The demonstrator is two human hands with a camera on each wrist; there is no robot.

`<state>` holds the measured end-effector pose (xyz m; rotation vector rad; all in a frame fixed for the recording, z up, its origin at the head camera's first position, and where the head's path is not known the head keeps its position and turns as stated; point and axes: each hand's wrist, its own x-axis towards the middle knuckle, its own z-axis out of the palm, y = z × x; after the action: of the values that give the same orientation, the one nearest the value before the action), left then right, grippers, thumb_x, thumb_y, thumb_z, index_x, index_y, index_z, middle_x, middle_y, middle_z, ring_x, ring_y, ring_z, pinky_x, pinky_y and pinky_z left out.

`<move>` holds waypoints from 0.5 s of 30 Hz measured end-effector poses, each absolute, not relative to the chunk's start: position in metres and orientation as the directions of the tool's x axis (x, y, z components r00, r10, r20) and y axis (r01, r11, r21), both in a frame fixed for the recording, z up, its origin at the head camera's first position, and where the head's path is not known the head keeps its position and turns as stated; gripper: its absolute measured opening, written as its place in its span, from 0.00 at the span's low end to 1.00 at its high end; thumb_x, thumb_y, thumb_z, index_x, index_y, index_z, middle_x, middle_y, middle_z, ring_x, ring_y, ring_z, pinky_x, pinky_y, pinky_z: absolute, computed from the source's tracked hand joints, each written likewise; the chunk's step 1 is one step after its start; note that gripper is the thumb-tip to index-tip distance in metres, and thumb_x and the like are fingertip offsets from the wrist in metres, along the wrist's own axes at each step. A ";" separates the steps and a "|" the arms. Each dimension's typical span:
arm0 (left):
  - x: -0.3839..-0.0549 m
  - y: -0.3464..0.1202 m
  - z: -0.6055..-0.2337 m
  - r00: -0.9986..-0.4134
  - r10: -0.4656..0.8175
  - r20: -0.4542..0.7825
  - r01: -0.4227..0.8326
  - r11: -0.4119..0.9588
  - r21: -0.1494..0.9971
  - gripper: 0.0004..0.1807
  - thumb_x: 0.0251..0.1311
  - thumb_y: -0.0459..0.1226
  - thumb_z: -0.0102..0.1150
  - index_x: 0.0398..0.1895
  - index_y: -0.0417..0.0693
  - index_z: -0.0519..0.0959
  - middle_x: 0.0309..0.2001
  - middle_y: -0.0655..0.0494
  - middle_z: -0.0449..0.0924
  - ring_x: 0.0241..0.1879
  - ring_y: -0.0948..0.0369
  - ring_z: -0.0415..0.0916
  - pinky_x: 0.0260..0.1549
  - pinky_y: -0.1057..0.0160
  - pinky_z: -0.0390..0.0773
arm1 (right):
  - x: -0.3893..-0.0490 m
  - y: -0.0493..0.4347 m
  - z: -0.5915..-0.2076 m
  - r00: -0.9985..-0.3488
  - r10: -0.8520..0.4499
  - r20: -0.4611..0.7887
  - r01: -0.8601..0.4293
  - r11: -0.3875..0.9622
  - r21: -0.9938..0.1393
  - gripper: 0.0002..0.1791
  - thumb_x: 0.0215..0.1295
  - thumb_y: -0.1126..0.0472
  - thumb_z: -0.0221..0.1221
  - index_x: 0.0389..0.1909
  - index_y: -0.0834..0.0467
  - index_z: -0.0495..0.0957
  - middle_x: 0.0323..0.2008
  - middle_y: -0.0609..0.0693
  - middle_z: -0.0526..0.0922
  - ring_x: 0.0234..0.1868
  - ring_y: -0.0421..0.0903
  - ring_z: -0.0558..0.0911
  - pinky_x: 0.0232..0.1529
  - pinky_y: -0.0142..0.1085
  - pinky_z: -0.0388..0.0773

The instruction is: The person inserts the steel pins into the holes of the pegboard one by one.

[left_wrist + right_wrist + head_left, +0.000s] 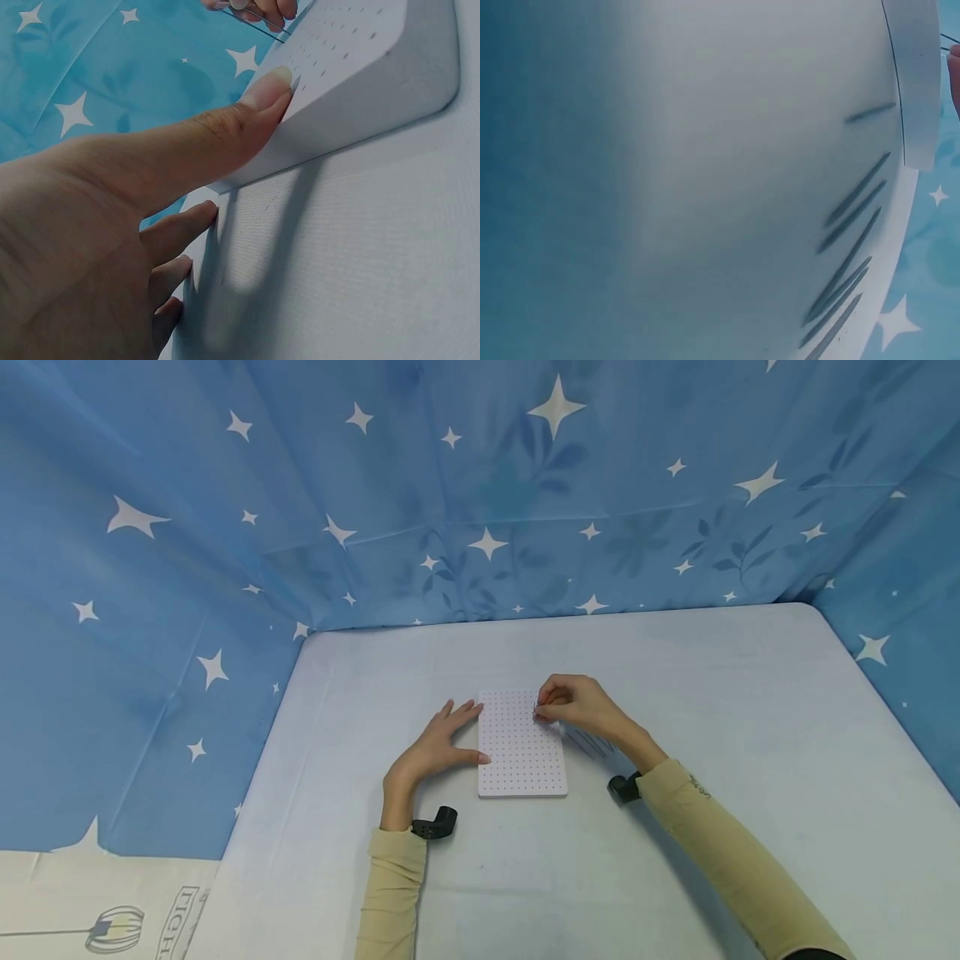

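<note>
A white board with rows of small holes [521, 752] lies flat on the table. My left hand [437, 745] is spread at its left side, the thumb [262, 94] resting on the board's edge and the other fingers beside it. Over the board's upper right part, my right hand [573, 702] pinches a thin metal pin. Two thin dark pins [262, 28] show side by side at its fingertips in the left wrist view, their lower ends at the holed face. Only a fingertip of that hand [955, 75] enters the right wrist view.
Several thin grey pins [847, 251] lie on the white table [712, 710] right of the board, partly under my right forearm. Blue star-patterned cloth [487, 485] hangs behind and at the sides. Each wrist wears a black camera [435, 823].
</note>
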<state>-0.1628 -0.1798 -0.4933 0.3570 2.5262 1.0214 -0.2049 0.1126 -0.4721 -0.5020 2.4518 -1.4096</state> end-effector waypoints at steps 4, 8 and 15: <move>-0.163 -0.180 -0.493 -0.890 0.371 -0.264 0.080 0.699 0.711 0.52 0.55 0.53 0.75 0.82 0.60 0.59 0.83 0.60 0.49 0.84 0.51 0.30 0.77 0.32 0.41 | -0.205 0.111 -0.473 -0.902 -0.427 -0.061 -0.165 0.473 -0.866 0.05 0.64 0.65 0.69 0.37 0.58 0.82 0.35 0.51 0.87 0.36 0.45 0.86 0.43 0.35 0.84; -0.163 -0.180 -0.493 -0.889 0.371 -0.267 0.078 0.698 0.712 0.52 0.55 0.53 0.75 0.82 0.61 0.58 0.83 0.60 0.49 0.84 0.51 0.30 0.77 0.33 0.42 | -0.205 0.110 -0.473 -0.899 -0.433 -0.059 -0.173 0.478 -0.861 0.05 0.64 0.65 0.69 0.37 0.58 0.83 0.36 0.51 0.87 0.37 0.45 0.85 0.44 0.36 0.85; -0.164 -0.180 -0.493 -0.888 0.379 -0.260 0.090 0.698 0.711 0.52 0.56 0.53 0.75 0.82 0.60 0.59 0.83 0.59 0.50 0.84 0.51 0.30 0.78 0.34 0.42 | -0.204 0.108 -0.473 -0.900 -0.429 -0.081 -0.160 0.497 -0.853 0.04 0.64 0.64 0.69 0.38 0.57 0.84 0.37 0.51 0.87 0.39 0.47 0.85 0.46 0.38 0.85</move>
<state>-0.1643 -0.1802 -0.4927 0.3652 2.5191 1.0253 -0.2043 0.1077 -0.4727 -0.4981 2.4614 -1.3587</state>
